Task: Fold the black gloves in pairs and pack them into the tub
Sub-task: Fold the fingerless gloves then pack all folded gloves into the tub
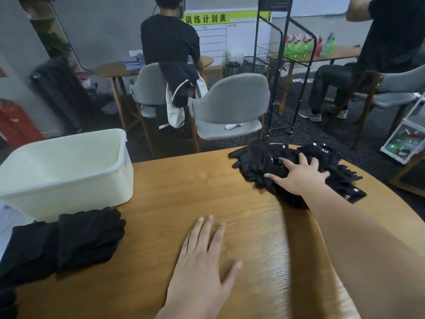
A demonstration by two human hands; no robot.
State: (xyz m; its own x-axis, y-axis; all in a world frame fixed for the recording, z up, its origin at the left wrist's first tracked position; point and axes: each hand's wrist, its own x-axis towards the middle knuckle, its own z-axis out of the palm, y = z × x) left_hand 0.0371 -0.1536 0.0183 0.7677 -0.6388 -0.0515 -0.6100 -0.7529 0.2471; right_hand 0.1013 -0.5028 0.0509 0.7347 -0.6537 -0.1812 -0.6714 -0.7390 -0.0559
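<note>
A heap of loose black gloves (pixel 259 164) lies at the far right of the wooden table (pixel 165 187). My right hand (pixel 299 174) rests on top of this heap with fingers spread, pressing on the gloves. Flat on the bare tabletop near the front middle lies my left hand (pixel 202 261), fingers apart and holding nothing. Folded black gloves (pixel 69 240) lie in a stack at the near left. Behind that stack stands the cream plastic tub (pixel 110 178), and its inside looks empty.
Two grey chairs (pixel 230 104) stand just beyond the table's far edge. One person sits at a far table with their back turned, another sits at the right. A black wire rack (pixel 280 65) stands behind the chairs.
</note>
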